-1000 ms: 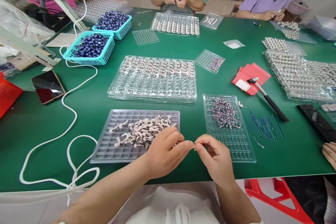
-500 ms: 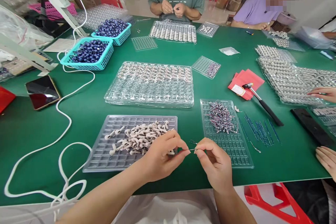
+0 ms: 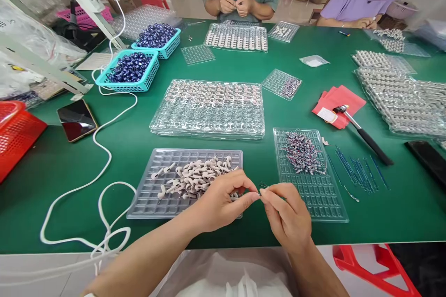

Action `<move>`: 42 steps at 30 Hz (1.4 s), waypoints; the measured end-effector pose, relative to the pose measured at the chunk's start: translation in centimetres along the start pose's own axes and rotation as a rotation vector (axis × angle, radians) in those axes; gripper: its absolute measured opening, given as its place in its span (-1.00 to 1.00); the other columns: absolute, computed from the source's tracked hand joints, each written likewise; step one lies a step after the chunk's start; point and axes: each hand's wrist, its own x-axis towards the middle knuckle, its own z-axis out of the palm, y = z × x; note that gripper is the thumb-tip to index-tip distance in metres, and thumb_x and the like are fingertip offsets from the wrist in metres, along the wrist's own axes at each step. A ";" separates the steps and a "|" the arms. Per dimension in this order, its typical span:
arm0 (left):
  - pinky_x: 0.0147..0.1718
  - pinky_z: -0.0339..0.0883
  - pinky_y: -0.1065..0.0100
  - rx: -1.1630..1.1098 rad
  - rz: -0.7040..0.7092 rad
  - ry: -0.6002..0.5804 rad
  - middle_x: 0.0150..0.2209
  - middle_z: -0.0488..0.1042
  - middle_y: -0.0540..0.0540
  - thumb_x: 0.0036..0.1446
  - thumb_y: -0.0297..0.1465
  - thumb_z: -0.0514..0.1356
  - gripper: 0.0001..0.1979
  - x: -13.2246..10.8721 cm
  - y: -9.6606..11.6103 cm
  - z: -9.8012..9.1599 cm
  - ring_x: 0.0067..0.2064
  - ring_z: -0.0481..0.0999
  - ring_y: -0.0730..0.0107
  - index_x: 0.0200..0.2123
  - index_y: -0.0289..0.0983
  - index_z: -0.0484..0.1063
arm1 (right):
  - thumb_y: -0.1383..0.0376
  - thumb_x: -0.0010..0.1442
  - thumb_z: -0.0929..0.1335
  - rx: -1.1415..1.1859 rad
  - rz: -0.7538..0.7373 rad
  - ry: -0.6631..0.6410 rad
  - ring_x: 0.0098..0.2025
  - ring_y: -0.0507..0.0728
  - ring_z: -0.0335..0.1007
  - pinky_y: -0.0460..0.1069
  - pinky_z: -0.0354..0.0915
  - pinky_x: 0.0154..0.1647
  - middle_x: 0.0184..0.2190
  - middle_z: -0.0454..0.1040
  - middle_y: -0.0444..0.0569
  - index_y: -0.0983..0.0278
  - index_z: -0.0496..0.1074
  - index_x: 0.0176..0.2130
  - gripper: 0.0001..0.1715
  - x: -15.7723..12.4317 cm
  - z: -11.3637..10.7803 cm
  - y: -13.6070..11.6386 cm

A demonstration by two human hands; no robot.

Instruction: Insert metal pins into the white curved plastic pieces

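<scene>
My left hand [image 3: 228,202] and my right hand [image 3: 289,216] meet tip to tip above the gap between two trays, both in a pinch. Between the fingertips is a tiny part with thin wires [image 3: 264,184]; most of it is hidden. Beneath and beyond my left hand, a grey compartment tray [image 3: 146,202] carries a loose heap of white earbud shells [image 3: 195,174]. A clear compartment tray [image 3: 324,204] lies by my right hand, with a pile of small wired parts [image 3: 302,151] on its far half.
Stacked clear trays [image 3: 209,118] of earbud pieces lie ahead. Farther left stand turquoise baskets [image 3: 148,81] of dark blue shiny pieces, a phone [image 3: 77,119] and a white cable [image 3: 104,160]. At right are a hammer [image 3: 365,137], red packets [image 3: 343,102] and blue strips [image 3: 358,171]. Co-workers sit opposite.
The camera view has shifted, so the table's things sit farther right. My fingertips have come closer together, and the wire that showed between them is now mostly covered.
</scene>
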 end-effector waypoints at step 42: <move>-0.32 0.35 0.35 -0.554 -0.145 0.021 -0.11 0.50 -0.19 0.35 -0.37 0.06 -0.74 0.3 -1.2 1.8 -0.25 0.46 0.41 0.08 -0.25 0.22 | 0.39 0.25 0.37 0.356 0.505 0.139 -0.29 0.08 0.38 -0.03 0.33 -0.33 -0.28 0.45 -0.06 0.16 0.48 -0.19 -0.85 -0.4 -0.3 0.1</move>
